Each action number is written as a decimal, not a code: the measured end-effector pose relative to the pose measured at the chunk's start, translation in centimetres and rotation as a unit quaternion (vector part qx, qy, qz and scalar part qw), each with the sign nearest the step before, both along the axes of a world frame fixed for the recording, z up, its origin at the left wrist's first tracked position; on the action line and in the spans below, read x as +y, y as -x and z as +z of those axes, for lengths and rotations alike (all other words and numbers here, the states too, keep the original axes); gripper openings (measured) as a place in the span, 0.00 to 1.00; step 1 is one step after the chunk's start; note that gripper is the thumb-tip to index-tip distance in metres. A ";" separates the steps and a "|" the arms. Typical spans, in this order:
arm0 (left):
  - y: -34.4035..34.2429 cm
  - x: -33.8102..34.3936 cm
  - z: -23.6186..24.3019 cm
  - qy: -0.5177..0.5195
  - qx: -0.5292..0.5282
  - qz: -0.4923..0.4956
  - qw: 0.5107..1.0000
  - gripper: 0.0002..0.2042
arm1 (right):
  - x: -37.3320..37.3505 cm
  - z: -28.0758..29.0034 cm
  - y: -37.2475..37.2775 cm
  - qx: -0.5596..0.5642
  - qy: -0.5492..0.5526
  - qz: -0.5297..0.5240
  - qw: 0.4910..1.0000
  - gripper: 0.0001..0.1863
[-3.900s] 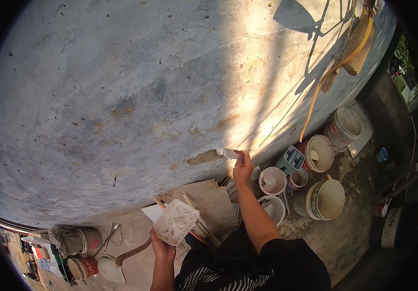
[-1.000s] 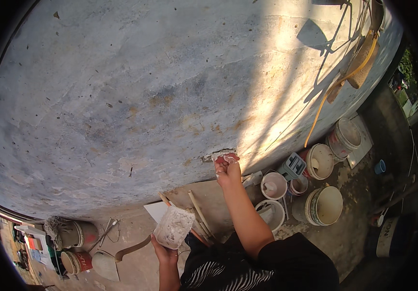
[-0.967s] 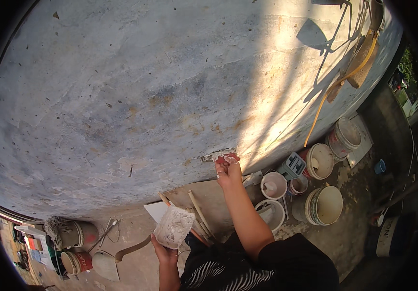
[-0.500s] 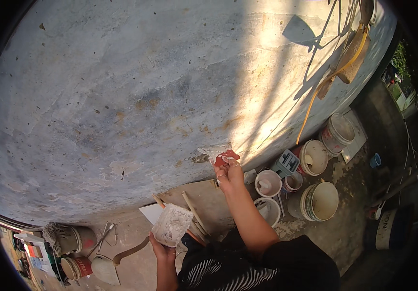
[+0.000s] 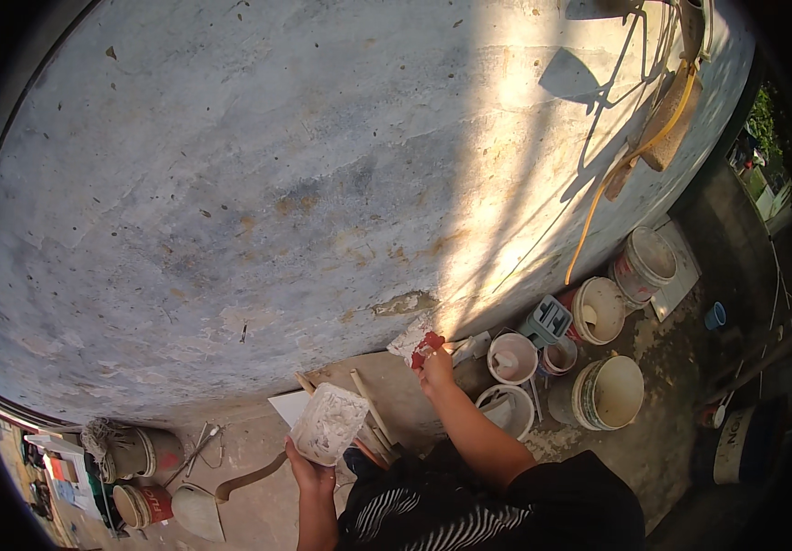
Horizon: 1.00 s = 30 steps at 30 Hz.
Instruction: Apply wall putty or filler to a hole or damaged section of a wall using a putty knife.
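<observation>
My left hand (image 5: 308,468) holds a shallow white tray (image 5: 330,422) of lumpy pale paste by its lower left edge. My right hand (image 5: 434,372) grips a scraper with a red handle (image 5: 428,349) and a blade smeared with white paste (image 5: 405,338). The blade is just below a rough grey patch (image 5: 400,303) in the weathered wall (image 5: 185,184); I cannot tell if it touches the wall. A strip of sunlight crosses the wall above my right hand.
Several paste-stained buckets (image 5: 612,390) and a grey caddy (image 5: 547,321) line the wall on the right. Boards and sticks (image 5: 373,413) lie at the wall's foot. A shovel (image 5: 198,510) and more buckets (image 5: 139,505) are at left. A yellow hose (image 5: 589,211) hangs at upper right.
Half a second ago the red-handled scraper was over the patch; it is now lower, leaving the patch in view. My left hand holds the tray in about the same place.
</observation>
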<state>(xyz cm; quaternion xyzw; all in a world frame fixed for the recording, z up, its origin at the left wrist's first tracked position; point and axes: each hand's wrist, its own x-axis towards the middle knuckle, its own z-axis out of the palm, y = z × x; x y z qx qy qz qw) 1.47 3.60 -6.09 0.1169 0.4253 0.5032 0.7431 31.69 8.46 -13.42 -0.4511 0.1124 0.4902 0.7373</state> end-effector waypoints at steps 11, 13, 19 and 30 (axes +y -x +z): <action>1.4 -0.3 -0.2 -0.005 0.004 0.023 1.000 0.33 | 10.0 -0.3 5.2 -0.397 0.116 0.062 0.908 0.25; 1.7 -0.4 0.0 0.006 0.006 0.032 0.999 0.33 | 8.4 2.2 6.6 -0.481 0.138 0.066 0.863 0.27; 1.1 0.2 -0.8 0.009 0.002 0.019 1.000 0.32 | 5.6 4.9 6.1 -0.540 0.118 0.232 0.800 0.27; 0.6 0.2 -1.4 -0.008 -0.017 -0.014 1.000 0.32 | -3.3 -3.2 -3.3 -0.090 -0.031 0.166 0.981 0.15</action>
